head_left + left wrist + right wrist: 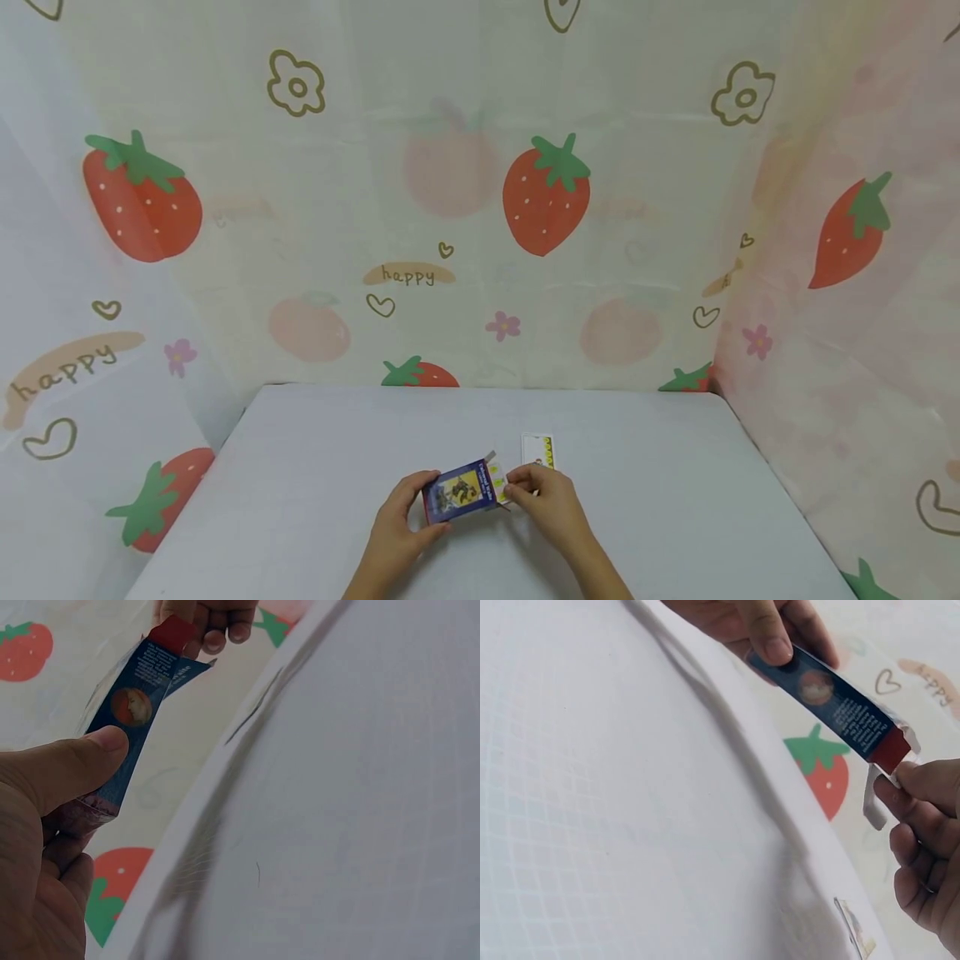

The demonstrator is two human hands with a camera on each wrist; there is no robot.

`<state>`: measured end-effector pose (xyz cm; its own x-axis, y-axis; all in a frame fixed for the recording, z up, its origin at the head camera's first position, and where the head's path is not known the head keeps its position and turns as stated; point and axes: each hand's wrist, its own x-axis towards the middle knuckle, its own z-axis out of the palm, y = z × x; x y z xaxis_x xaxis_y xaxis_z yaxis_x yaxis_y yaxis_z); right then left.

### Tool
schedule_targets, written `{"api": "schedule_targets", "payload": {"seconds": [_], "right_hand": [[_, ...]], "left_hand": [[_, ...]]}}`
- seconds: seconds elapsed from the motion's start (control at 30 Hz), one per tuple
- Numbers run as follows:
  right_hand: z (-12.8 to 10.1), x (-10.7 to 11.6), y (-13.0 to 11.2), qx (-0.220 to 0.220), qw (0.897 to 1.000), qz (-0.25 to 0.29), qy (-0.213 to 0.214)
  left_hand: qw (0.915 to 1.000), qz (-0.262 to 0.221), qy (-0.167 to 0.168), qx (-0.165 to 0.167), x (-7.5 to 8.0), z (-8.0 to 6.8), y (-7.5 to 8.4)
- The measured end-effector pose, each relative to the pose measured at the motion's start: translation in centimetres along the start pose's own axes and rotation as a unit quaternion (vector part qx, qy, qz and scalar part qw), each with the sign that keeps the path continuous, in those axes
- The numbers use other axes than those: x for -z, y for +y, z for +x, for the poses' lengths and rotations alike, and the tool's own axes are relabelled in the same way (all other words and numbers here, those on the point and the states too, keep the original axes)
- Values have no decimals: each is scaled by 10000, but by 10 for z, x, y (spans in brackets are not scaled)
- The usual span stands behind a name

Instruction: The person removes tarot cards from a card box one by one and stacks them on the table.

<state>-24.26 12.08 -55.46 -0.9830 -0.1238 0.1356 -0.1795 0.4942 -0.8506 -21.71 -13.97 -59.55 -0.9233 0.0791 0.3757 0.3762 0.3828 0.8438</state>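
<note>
My left hand (401, 525) grips a dark blue card box (457, 492) by its left end, thumb along the near edge and fingers at the far edge. The box is tilted above the white table, its picture face up in the head view. At its right end the flaps stand open, and white cards (497, 479) with yellow and green marks stick out. The thumb and fingertips of my right hand (547, 504) pinch the cards at that end. In the right wrist view the red flap (892, 748) is beside those fingertips.
Just beyond my right hand, a white card (532, 446) with a yellow-and-black edge lies on the table, partly hidden by the fingers. The white-covered table (315, 433) is enclosed by strawberry-print curtains (480, 333) at the back and both sides.
</note>
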Motion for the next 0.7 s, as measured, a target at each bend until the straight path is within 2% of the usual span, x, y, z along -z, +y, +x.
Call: {"api": "schedule_targets", "payload": {"seconds": [0.23, 0.7], "right_hand": [[1, 6, -1, -33, 9999, 29, 163], [2, 17, 1, -81, 9996, 27, 267]], "left_hand": [[9999, -51, 54, -122, 1, 1, 0], [10000, -53, 57, 4, 3, -1, -1]]}}
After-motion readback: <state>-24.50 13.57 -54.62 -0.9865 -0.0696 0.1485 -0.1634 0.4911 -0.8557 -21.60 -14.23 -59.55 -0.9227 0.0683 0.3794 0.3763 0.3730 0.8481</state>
